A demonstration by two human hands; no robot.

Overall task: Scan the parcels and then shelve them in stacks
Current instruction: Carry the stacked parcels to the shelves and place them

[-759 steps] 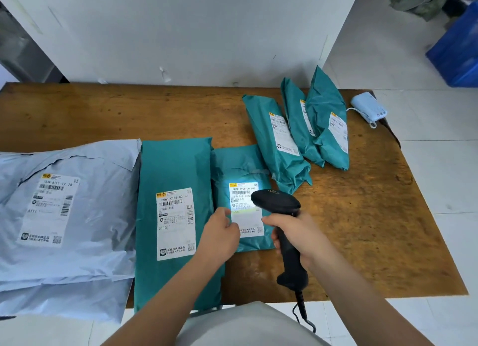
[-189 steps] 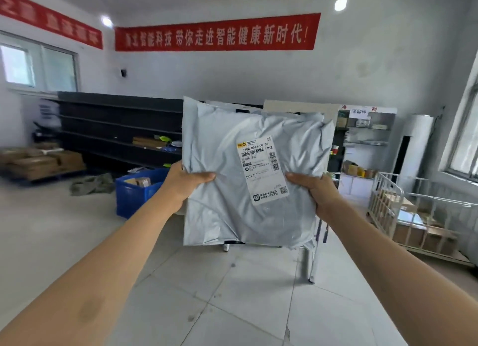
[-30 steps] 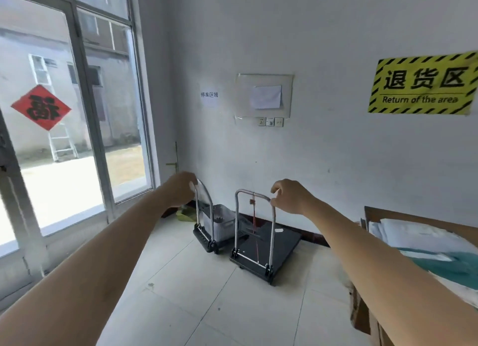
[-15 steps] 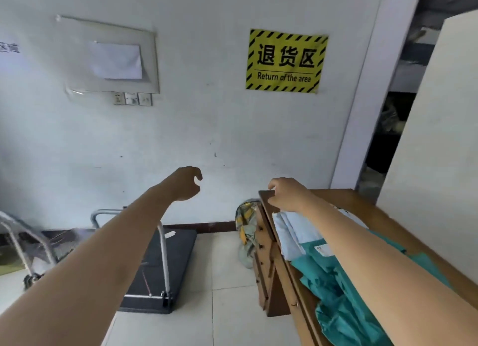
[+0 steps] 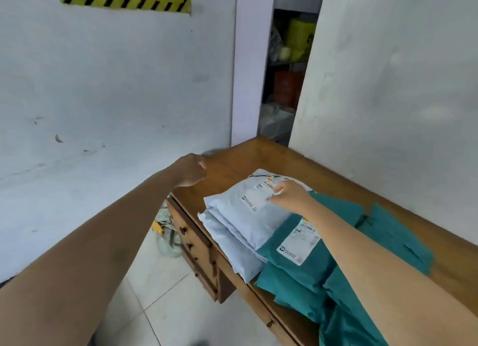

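Now | R grip moved onto grey parcel | L grip idle

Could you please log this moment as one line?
left hand: free, near table corner | right hand: on top grey parcel, grip unclear | teal parcels: on table

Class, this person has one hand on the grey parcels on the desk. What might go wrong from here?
1. The lower grey parcel overhangs the desk edge, so pulling the top grey parcel could drag it to the floor.
2. Only the right hand touches that top parcel. The left hand is apart, so the slack bag may slip.
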